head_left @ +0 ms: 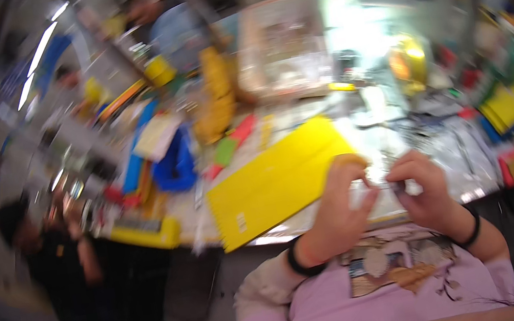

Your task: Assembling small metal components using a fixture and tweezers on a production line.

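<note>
My left hand (342,204) and my right hand (426,189) are raised close together at the near edge of the worktable. On each, the thumb and fingers curl together in a pinch. Whatever lies between them is too small and blurred to name. A narrow gap separates the two sets of fingertips. Beside my left hand, a large flat yellow board (278,184) lies slanted on the table, reaching over its near edge. Beyond my fingers is a brightly lit, glaring patch of tabletop with dark, thin items (412,126) that I cannot make out.
A blue bin (174,165) stands left of the board, with red and green pieces (233,142) nearby. A shiny yellow round object (408,63) sits at the back. Yellow, blue and red containers (512,108) crowd the right. Another person (57,257) is at the far left.
</note>
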Motion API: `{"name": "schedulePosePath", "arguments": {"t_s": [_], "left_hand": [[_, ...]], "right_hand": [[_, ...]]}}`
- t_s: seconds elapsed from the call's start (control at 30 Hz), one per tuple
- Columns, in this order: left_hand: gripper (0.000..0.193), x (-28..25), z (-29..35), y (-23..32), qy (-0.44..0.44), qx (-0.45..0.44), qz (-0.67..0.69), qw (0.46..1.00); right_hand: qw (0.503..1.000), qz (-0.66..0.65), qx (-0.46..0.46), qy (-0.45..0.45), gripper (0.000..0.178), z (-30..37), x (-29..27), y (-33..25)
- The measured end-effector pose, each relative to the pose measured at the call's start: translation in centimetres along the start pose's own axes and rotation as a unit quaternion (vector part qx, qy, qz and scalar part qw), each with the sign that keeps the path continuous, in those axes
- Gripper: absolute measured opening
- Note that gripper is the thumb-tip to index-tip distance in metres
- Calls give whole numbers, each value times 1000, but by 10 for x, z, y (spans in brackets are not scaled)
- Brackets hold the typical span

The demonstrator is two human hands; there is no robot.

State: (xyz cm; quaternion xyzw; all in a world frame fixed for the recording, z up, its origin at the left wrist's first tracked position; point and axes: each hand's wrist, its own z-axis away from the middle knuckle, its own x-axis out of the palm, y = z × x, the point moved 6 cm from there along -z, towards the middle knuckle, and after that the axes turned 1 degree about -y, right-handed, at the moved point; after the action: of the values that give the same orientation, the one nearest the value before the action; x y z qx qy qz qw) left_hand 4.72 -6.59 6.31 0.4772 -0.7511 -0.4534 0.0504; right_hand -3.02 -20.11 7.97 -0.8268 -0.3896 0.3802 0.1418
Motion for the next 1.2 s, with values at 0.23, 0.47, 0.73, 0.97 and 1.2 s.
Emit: {"name": "schedulePosePath", "arguments": {"t_s": [0.23, 0.47, 0.73, 0.97, 1.2], "left_hand": [[9, 18, -8, 17, -49, -17, 21, 998], [16, 24, -6, 33, 6, 81, -79, 994], [10, 21, -1, 35, 3, 68, -86, 994], [18, 33, -6, 36, -29, 168, -276, 946], [57, 36, -16, 44, -65, 183, -256, 947]], "right_hand": [[998, 24, -35, 39, 27, 7, -13, -9], [997, -40, 36, 63, 29, 22, -26, -1], [994, -43, -31, 94, 25, 19, -29, -11], [1000, 3, 14, 8, 17, 36, -34, 1], [838, -203, 178, 474, 18, 205, -245, 22]]}}
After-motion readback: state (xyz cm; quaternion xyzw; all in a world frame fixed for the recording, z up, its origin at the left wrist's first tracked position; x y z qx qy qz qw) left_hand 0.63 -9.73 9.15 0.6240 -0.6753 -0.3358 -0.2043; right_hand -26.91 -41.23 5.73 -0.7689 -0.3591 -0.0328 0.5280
